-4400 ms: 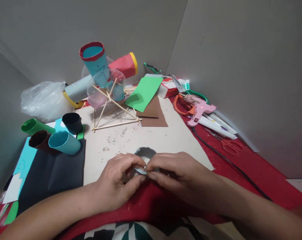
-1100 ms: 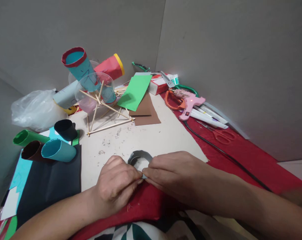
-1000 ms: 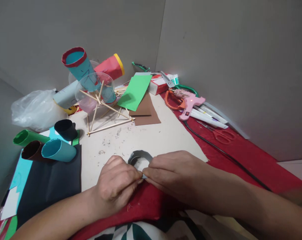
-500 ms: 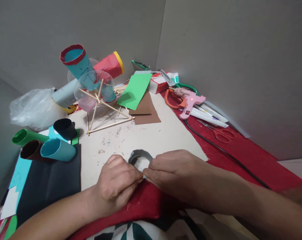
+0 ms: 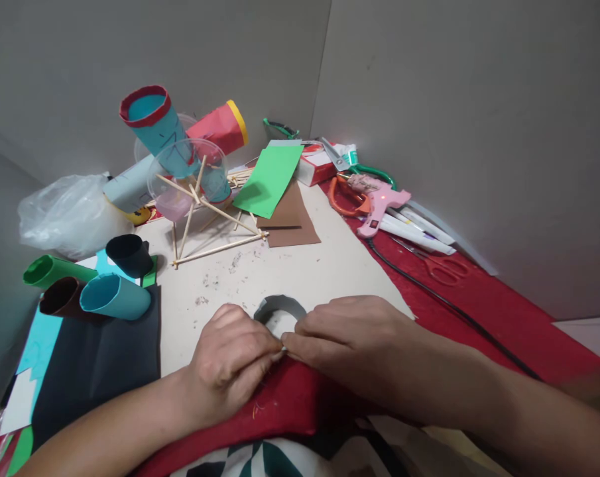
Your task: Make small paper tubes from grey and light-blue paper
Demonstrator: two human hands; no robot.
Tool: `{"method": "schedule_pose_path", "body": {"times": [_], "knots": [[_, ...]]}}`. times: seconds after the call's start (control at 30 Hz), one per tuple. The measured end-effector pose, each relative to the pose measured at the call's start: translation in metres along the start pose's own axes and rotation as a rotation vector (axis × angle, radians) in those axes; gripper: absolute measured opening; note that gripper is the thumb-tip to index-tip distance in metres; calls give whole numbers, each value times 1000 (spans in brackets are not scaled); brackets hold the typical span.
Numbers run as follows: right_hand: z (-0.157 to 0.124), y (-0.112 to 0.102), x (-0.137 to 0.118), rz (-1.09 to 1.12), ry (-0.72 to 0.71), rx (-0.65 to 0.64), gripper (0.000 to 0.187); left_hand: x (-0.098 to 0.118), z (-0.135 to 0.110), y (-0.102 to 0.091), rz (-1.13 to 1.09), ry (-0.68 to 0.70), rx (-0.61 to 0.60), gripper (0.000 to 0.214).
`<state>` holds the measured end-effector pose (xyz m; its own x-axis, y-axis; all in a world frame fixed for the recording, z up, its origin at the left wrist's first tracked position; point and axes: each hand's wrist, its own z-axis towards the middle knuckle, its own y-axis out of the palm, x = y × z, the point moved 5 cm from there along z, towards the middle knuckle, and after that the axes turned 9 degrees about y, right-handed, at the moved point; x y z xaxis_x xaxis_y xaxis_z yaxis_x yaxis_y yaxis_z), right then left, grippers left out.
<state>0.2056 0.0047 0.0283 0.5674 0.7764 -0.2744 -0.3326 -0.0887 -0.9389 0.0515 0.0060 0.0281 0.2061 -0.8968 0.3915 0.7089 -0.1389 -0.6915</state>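
Between my two hands is a grey paper ring [image 5: 280, 305], a strip curled into a loop over the front edge of the pale board. My left hand [image 5: 235, 361] pinches the near side of the loop from the left. From the right, my right hand [image 5: 344, 341] grips the same near side, its fingertips meeting those of the left. The fingers cover the spot where the strip's ends may lie. Left of my hands, black, green, brown and blue paper tubes [image 5: 118, 298] rest near a sheet of black paper [image 5: 101, 371].
A wooden-stick frame [image 5: 220, 250] stands behind, near blue and red paper tubes. Green paper [image 5: 270, 182] overlaps brown paper [image 5: 300, 235]. To the right lie a pink glue gun [image 5: 382, 199] with a black cord, scissors [image 5: 443, 268] and white sticks. A plastic bag [image 5: 65, 215] sits at left.
The ring looks slightly wider and rounder. My hands have shifted very little, still pinching its near side. The other things stay where they were.
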Motion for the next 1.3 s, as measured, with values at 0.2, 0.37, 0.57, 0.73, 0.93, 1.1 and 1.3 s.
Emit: {"method": "schedule_pose_path", "body": {"times": [0.2, 0.37, 0.57, 0.73, 0.93, 1.1, 1.3], "knots": [[3, -4, -6, -12, -18, 31, 15, 0, 0, 0, -28, -34, -21, 10], [4, -1, -6, -5, 4, 9, 18, 0, 1, 1, -6, -26, -25, 9], [4, 3, -4, 30, -25, -9, 18, 1, 1, 1, 20, 14, -28, 13], [6, 2, -4, 108, -24, -29, 18, 1, 1, 2, -1, 37, -26, 19], [3, 1, 5, 182, -3, -1, 14, -1, 1, 0, 6, -20, -32, 12], [1, -3, 11, 267, 0, 87, 17, -2, 1, -3, 8, -79, -17, 7], [5, -2, 7, 165, 9, 36, 23, -1, 3, -1, 28, -62, -23, 5]]}}
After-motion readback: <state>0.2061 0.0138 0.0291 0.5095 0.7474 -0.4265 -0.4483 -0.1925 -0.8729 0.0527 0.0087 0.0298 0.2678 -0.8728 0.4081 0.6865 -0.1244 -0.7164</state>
